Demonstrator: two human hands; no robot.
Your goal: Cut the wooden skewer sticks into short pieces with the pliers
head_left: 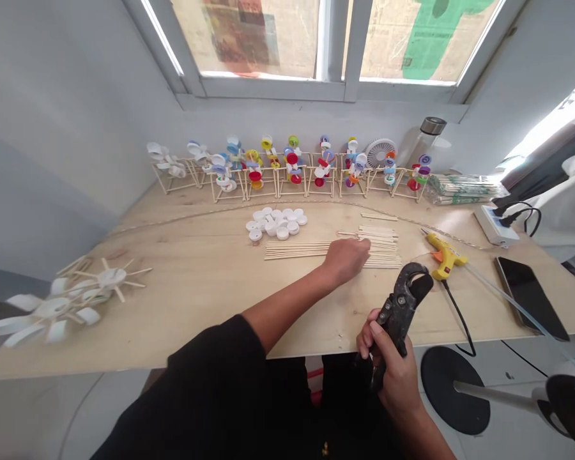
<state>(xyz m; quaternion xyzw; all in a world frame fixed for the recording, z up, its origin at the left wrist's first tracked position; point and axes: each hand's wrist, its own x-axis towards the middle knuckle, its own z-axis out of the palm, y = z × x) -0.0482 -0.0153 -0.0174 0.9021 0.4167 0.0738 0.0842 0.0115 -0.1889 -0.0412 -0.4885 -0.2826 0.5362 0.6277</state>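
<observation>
Left grip [347, 260] at the wooden sticks [294, 250], right grip [393, 364] wrapped round the handles of a black cutter [402, 303].
Clock centred on left grip, 12 toward the window [349, 51]: fingers curled in and down; cannot tell whether they pinch a stick. Long sticks run out at 9 o'clock, short sticks [379, 239] lie close by at 2; the hand hides the stretch between. Cutter at 4 to 5, head up, held over the front of the tabletop [196, 294], between left grip and the yellow glue gun [445, 257] at 3. White caps [275, 223] bunch at 10. Stick stands with coloured caps [292, 167] line the back at 11 to 1. Phone [529, 297] past the glue gun, between 3 and 4; power strip [496, 227] between 2 and 3. Stick wheel [112, 277] far out at 9.
</observation>
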